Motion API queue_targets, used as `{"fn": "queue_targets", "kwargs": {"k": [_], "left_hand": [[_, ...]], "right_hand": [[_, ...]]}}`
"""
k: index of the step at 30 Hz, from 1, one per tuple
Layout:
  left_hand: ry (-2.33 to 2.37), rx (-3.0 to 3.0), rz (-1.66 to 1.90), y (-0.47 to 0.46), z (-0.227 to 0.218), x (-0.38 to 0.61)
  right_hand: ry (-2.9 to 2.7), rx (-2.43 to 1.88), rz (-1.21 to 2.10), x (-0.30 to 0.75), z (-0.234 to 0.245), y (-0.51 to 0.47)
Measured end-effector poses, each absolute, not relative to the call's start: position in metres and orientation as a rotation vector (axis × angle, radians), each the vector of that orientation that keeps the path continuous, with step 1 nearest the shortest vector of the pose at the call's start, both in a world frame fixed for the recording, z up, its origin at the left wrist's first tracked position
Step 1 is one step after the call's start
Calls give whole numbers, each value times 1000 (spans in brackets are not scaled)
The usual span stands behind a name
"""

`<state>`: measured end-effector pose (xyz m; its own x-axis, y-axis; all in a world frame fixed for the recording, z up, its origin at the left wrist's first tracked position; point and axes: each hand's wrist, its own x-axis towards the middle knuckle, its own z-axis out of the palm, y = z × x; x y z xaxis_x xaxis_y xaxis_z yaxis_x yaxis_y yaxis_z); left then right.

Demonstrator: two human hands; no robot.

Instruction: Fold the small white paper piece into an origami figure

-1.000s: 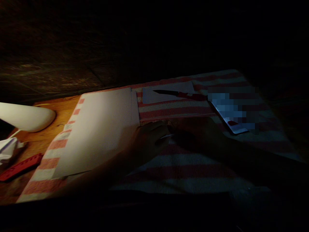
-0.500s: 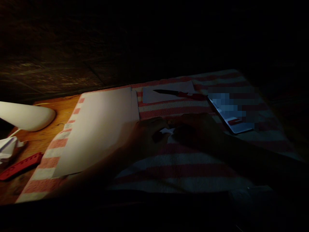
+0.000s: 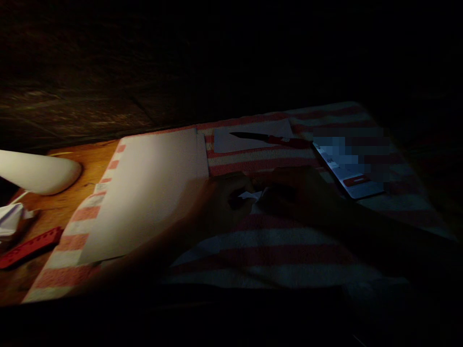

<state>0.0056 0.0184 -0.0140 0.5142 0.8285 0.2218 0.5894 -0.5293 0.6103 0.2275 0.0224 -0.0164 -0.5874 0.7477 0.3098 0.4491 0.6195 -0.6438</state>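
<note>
The scene is very dark. My left hand (image 3: 220, 202) and my right hand (image 3: 292, 193) meet over a red and white striped cloth (image 3: 275, 250). Between their fingertips sits a small white piece of paper (image 3: 249, 195), and both hands are closed on it. A large white sheet (image 3: 148, 193) lies just left of my left hand. A knife with a dark blade and red handle (image 3: 271, 140) rests on a smaller sheet (image 3: 253, 136) beyond the hands.
A phone with a lit screen (image 3: 349, 166) lies on the cloth at the right. On the bare wooden table (image 3: 77, 193) at the left are a white lamp head (image 3: 36, 171), crumpled paper (image 3: 10, 219) and a red ruler (image 3: 31, 247). Beyond the table all is dark.
The hands have shifted slightly and the small white paper now shows more between the fingertips. The view has drifted a little; nothing else moved.
</note>
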Motion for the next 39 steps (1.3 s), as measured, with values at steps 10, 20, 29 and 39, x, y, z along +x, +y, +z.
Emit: {"fn": "queue_targets", "kwargs": {"k": [10, 20, 29, 39], "left_hand": [[1213, 2375, 667, 13, -11, 13], [1195, 2675, 643, 9, -17, 13], [1157, 2860, 639, 7, -21, 13], [1073, 2954, 559, 6, -16, 6]], "right_hand": [[-2370, -856, 457, 224, -23, 22], [-2479, -782, 14, 225, -31, 18], [-2529, -738, -168, 225, -25, 14], [-2569, -704, -178, 228, -19, 13]]}}
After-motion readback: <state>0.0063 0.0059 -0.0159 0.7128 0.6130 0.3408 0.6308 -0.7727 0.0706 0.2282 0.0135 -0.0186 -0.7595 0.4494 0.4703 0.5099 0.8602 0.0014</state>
